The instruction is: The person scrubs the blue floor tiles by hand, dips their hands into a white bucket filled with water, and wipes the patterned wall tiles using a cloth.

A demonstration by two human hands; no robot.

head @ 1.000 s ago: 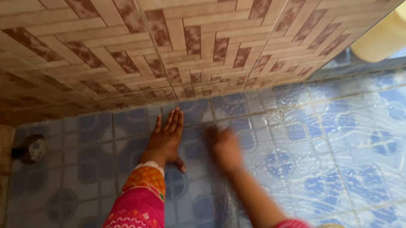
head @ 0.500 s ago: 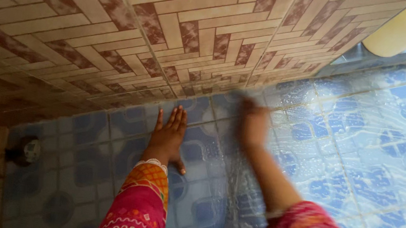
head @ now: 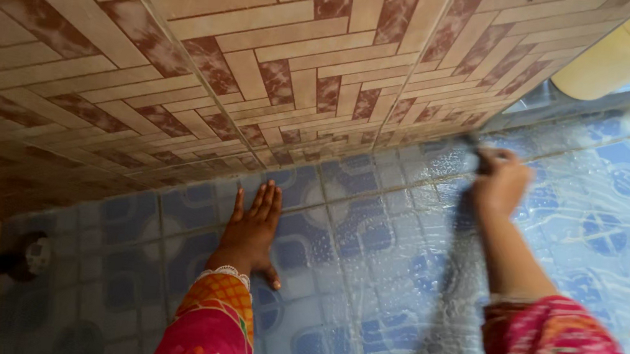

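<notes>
A: Where are the two hands?

B: The left hand (head: 252, 229) lies flat, fingers spread wide, palm down on the wet blue patterned floor tiles (head: 366, 282), left of the frame's centre, just below the foot of the wall. The right hand (head: 500, 186) is in the upper right, curled closed around something dark and blurred (head: 474, 148); I cannot tell what it is.

A: And around them?

B: The brown and cream herringbone-tiled wall (head: 265, 57) fills the upper left and top. The floor near the right hand is streaked with soapy foam. Both arms wear pink patterned sleeves (head: 212, 329), at the bottom of the frame. A pale yellow plastic bucket (head: 619, 52) stands in the upper right corner, well apart from both hands. At the left edge, low down, a round dark drain opening (head: 22, 257) sits in the floor.
</notes>
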